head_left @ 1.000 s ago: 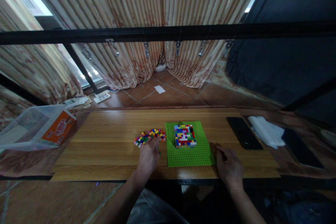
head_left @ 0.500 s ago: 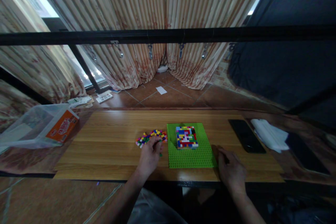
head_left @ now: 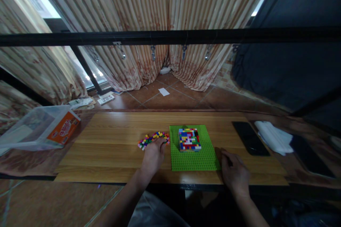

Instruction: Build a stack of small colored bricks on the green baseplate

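On the wood-grained tabletop [head_left: 106, 159], a green studded baseplate [head_left: 191, 163] lies flat right of centre, bearing a squarish multicoloured brick structure [head_left: 189, 139] set toward its far side. Immediately left of the baseplate, a loose pile of small bricks [head_left: 149, 140] spreads in yellow, pink, green, blue and other colours. The left hand [head_left: 153, 156] reaches over the near right part of this pile, its fingers bunched narrowly downward; whether a brick is pinched between them cannot be told. The right hand [head_left: 236, 173] rests at the baseplate's near right edge, fingers loosely curled; its contents, if any, are hidden, and contact with the plate is unclear. Farther right, a dark flat device [head_left: 250, 138] lies on the tabletop, with a white packet [head_left: 273, 136] beyond it. At far left stands a clear plastic box [head_left: 32, 124] bearing an orange label [head_left: 64, 127].
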Demonstrator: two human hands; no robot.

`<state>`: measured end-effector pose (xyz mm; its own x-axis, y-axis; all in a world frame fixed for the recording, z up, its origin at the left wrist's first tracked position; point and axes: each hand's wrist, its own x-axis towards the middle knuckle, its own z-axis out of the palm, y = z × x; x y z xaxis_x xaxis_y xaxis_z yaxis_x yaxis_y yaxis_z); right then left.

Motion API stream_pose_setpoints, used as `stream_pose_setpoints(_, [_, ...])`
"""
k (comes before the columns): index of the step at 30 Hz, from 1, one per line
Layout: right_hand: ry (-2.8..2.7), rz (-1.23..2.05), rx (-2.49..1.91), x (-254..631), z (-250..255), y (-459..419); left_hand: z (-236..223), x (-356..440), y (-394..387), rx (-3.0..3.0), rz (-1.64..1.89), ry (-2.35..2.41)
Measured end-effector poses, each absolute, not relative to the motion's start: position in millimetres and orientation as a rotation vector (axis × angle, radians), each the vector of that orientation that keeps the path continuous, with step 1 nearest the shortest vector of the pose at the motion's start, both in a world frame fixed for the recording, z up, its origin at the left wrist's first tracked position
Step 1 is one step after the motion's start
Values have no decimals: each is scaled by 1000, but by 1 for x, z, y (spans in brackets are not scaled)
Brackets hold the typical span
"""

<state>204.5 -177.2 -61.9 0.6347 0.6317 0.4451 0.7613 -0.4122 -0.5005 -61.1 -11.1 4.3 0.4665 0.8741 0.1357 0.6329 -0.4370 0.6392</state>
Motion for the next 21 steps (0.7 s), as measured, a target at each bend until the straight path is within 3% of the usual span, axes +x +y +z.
stream_pose_setpoints(10, [-1105,-286,-2137,205,-63,-177,4,-57,-7,2366,389,1353])
stream_pose_setpoints(21, [-1128,-257,-2128,204,-63,-176,18,-47,-7,2272,696,1151])
